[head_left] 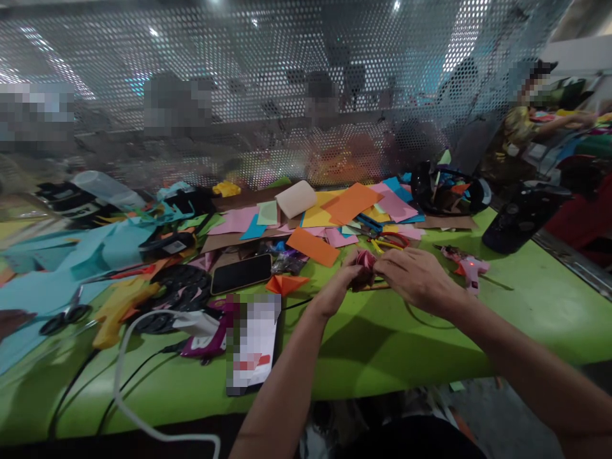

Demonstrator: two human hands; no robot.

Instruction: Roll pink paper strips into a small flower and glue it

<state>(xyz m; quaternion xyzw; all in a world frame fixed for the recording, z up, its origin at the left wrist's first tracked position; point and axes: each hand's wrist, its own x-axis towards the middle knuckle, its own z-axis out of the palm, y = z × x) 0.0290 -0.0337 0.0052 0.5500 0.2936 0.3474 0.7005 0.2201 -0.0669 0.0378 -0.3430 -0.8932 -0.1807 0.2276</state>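
Note:
Both my hands meet over the green table [382, 344], closed around a small pink folded paper piece [366, 260]. My left hand [337, 290] pinches it from the left and below. My right hand [414, 277] covers it from the right, fingers curled on it. A thin stick-like part seems to run under the paper, but I cannot make it out clearly. An orange folded paper shape [285, 283] lies just left of my left hand.
Coloured paper sheets [349, 204] lie scattered behind my hands. A dark phone [241, 274] and a second phone [255, 344] lie to the left, beside a yellow glue gun [119, 309], scissors [64, 315] and cables. A pink glue gun [466, 268] lies right. A perforated screen [287, 95] stands behind; other people sit beyond.

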